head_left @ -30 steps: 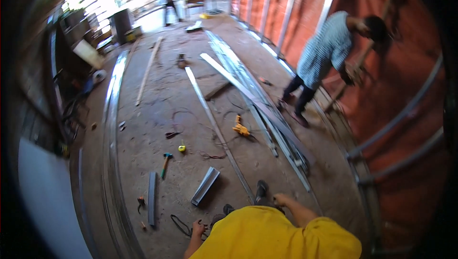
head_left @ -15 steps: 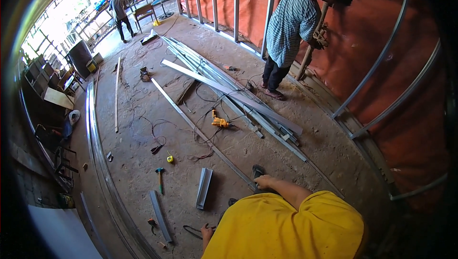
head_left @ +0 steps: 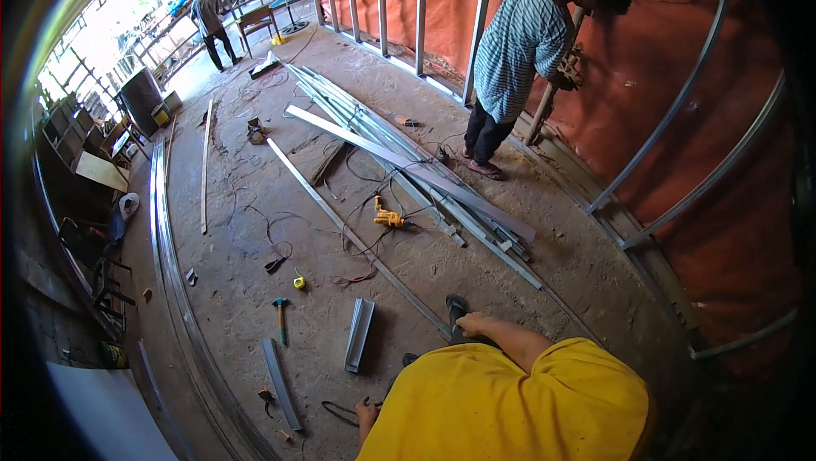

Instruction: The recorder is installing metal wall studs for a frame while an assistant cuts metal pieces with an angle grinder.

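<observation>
Low at the bottom, beside my yellow shirt, my left hand (head_left: 367, 415) is curled closed around the end of a thin black strap (head_left: 338, 412), which loops out over the floor. My right hand (head_left: 473, 324) rests on my dark trouser leg near the knee, apparently holding nothing; its fingers are small and partly hidden. A sandalled foot (head_left: 456, 302) shows just beyond it. Ahead of my left hand lie a short metal channel (head_left: 359, 336), a long flat metal strip (head_left: 281, 384) and a hammer (head_left: 281, 322) with a green-and-tan handle. A yellow tape measure (head_left: 298, 282) sits farther off.
A yellow drill (head_left: 388, 217) with tangled cords lies beside a pile of long metal studs (head_left: 408, 164). A co-worker (head_left: 520, 53) stands by the red sheeting (head_left: 663, 113), hands on a wooden pole. Another person (head_left: 210, 19) bends far back. Long metal tracks (head_left: 170, 265) run along the left.
The view has shifted slightly, moving floor objects a little to the left. The far person's posture differs a bit. My hands stay in the same places.
</observation>
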Motion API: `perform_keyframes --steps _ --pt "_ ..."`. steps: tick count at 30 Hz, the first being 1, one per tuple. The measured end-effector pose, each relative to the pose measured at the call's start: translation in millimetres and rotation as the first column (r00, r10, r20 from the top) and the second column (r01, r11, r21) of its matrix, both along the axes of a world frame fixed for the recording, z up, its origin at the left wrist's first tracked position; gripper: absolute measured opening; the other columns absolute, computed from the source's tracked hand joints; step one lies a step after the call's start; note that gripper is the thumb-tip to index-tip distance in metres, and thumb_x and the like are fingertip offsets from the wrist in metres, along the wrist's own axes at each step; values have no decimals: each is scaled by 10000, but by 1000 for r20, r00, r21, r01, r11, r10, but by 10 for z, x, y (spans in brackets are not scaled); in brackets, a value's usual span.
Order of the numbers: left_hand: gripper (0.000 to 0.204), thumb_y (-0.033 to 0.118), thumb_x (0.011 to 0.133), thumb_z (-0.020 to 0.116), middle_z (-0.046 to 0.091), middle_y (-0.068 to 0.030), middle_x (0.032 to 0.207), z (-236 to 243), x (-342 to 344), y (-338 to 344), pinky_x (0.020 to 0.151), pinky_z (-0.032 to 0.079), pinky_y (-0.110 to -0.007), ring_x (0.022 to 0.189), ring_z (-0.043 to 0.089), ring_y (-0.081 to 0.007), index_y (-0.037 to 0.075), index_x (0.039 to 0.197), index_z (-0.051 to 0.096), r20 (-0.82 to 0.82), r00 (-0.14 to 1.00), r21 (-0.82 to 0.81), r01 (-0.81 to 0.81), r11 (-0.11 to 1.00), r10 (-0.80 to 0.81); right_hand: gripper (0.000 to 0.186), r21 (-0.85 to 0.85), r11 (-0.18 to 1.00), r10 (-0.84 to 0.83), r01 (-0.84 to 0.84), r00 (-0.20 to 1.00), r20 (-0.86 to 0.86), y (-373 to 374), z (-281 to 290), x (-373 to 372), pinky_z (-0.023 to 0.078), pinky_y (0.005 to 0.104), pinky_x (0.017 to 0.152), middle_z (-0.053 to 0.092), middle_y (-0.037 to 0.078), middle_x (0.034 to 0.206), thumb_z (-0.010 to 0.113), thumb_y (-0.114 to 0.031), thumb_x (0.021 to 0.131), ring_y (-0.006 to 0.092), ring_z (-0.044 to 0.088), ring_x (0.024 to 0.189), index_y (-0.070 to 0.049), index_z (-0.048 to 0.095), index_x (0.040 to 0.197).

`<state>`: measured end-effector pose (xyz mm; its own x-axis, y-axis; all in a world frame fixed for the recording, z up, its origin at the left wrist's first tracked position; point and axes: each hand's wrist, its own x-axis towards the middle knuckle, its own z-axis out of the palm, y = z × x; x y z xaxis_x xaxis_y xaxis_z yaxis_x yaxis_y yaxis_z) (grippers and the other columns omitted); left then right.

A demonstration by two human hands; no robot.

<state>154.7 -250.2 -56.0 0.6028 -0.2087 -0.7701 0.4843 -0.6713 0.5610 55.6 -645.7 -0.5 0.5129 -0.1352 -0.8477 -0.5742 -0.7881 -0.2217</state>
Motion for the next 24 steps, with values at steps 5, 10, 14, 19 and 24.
perform_keyframes --steps 5,10,14,19,24 --pt "542 -125 788 370 594 -300 1033 179 -26 -126 656 534 -362 806 657 -318 -75 1326 333 -49 993 44 -103 994 105 397 12 1000 2 -1 998 -58 28 4 36 404 407 952 491 139 1275 564 -133 865 301 477 1164 -63 466 1243" --pt "533 -118 791 365 601 -294 1023 -82 -60 14 634 532 -370 780 659 -320 -75 1322 343 3 998 -15 -64 998 64 319 8 998 59 -59 997 49 33 -146 -12 422 421 899 533 156 1185 560 -114 865 314 513 1107 -43 491 1168" --pt "536 -113 782 361 625 -280 963 -836 -108 308 635 533 -356 773 662 -310 -71 1316 357 -9 1000 -54 -26 998 26 289 -1 998 63 -63 994 89 52 -199 -29 436 437 866 556 170 1146 552 -73 861 323 533 1083 -30 504 1142" --pt "539 -113 767 369 632 -269 958 -1793 -230 657 640 533 -336 766 667 -285 -71 1305 378 -22 999 -140 -52 989 50 361 9 998 63 -63 998 -3 118 -20 82 417 414 922 524 163 1221 550 -93 866 310 500 1141 -52 481 1218" --pt "532 -110 761 380 631 -271 961 -1664 -195 629 651 527 -336 756 667 -277 -84 1293 388 1 1000 -95 4 995 -4 387 13 993 114 -114 993 -5 140 -28 88 410 395 944 520 158 1235 552 -113 869 300 498 1148 -65 470 1244"
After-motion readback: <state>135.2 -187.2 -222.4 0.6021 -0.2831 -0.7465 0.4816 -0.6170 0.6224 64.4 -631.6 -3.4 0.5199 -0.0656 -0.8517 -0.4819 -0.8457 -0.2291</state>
